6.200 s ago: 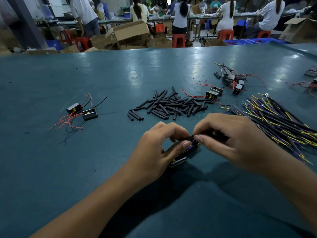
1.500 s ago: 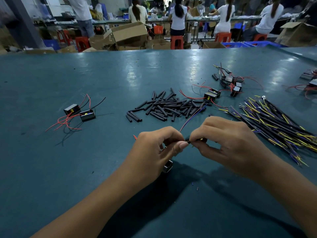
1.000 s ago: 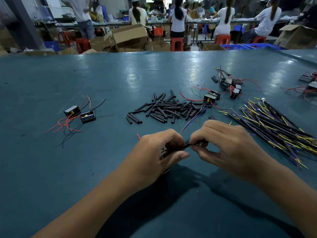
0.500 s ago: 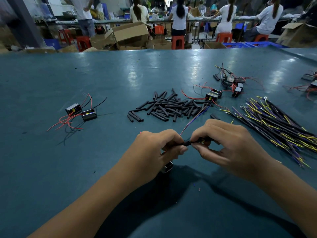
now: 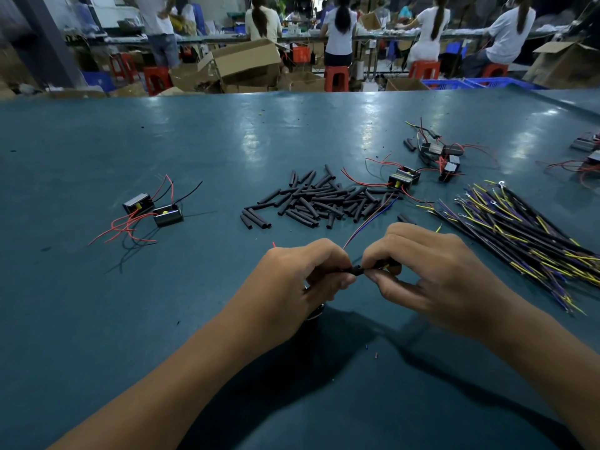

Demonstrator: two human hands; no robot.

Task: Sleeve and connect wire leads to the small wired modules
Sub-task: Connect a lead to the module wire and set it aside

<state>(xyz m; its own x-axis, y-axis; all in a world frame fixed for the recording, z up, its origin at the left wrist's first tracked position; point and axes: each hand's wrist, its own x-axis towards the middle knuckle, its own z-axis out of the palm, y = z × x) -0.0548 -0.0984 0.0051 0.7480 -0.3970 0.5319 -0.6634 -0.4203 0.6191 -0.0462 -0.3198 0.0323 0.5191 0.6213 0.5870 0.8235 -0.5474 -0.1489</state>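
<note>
Head cam: left hand (image 5: 292, 280) and right hand (image 5: 431, 271) both pinched one black sleeve (image 5: 354, 270) on thin wire leads (image 5: 370, 222), just in front of the sleeve pile (image 5: 321, 199) on the worktop (image 5: 97, 319). Module mostly hidden under the left hand.

Teal table (image 5: 97, 319), black sleeves (image 5: 321, 199), red-wired modules (image 5: 152, 209), yellow-purple leads (image 5: 519, 228).

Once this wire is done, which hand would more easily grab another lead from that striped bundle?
Probably the right hand: the bundle of yellow-and-purple leads lies just beyond it on the right. The left hand would have to cross over. Both currently pinch the black sleeve.
</note>
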